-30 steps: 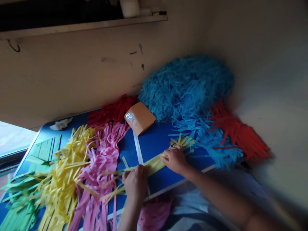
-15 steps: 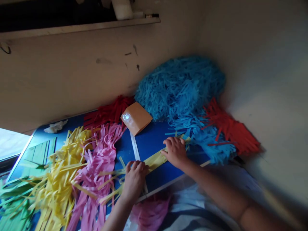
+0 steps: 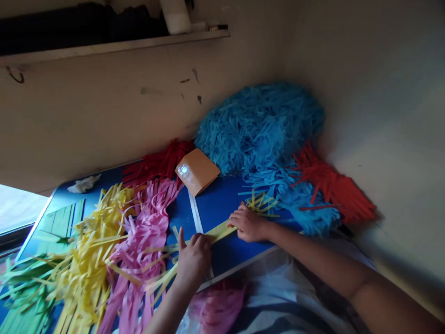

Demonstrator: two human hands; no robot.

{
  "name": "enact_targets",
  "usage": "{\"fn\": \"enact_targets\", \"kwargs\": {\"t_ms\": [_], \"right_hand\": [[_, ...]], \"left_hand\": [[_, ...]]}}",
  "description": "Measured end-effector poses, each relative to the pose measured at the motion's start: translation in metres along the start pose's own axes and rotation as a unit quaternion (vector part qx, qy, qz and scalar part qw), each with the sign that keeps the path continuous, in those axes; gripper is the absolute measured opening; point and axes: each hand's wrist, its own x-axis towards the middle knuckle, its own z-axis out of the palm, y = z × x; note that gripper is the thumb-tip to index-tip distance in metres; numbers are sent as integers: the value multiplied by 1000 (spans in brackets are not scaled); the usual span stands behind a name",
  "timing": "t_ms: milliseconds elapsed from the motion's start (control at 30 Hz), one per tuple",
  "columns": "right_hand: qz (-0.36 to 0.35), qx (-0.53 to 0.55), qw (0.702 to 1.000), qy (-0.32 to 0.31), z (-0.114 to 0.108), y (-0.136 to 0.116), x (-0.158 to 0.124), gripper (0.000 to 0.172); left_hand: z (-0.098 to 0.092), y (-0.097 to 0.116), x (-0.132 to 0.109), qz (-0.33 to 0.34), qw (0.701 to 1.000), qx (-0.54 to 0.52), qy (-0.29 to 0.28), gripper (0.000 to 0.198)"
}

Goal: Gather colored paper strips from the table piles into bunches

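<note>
A yellow fringed paper strip lies stretched slantwise over the blue tabletop, its cut ends fanning out on both sides. My right hand is closed around it near the upper right end. Farther left, my left hand presses on the strip with curled fingers, the index finger or thumb lifted. Pink paper fringe lies just left of my left hand. Beyond my right hand spreads a mound of blue paper fringe.
Yellow fringe and green fringe cover the table's left side. An orange folded packet sits near red fringe by the wall. More red fringe leans at the right wall. A shelf juts out above.
My right hand has slid down and left along the yellow strip, gripping it more tightly, and the strip's far fringe now spreads out. My left hand has lifted one finger.
</note>
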Motion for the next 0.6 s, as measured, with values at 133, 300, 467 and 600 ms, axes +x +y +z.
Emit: {"fn": "enact_targets", "kwargs": {"t_ms": [133,300,467,600], "right_hand": [[1,11,1000,17,-2,3,0,20],[24,2,999,29,3,5,3,16],[110,-43,992,53,6,-3,12,24],[149,-78,985,50,8,-11,18,24]], "left_hand": [[0,-1,-5,-48,998,-21,34,22],[1,-7,-7,-64,997,-17,35,18],[4,-17,2,-96,995,-25,-2,29],[9,-16,11,-113,994,-1,-5,35]]}}
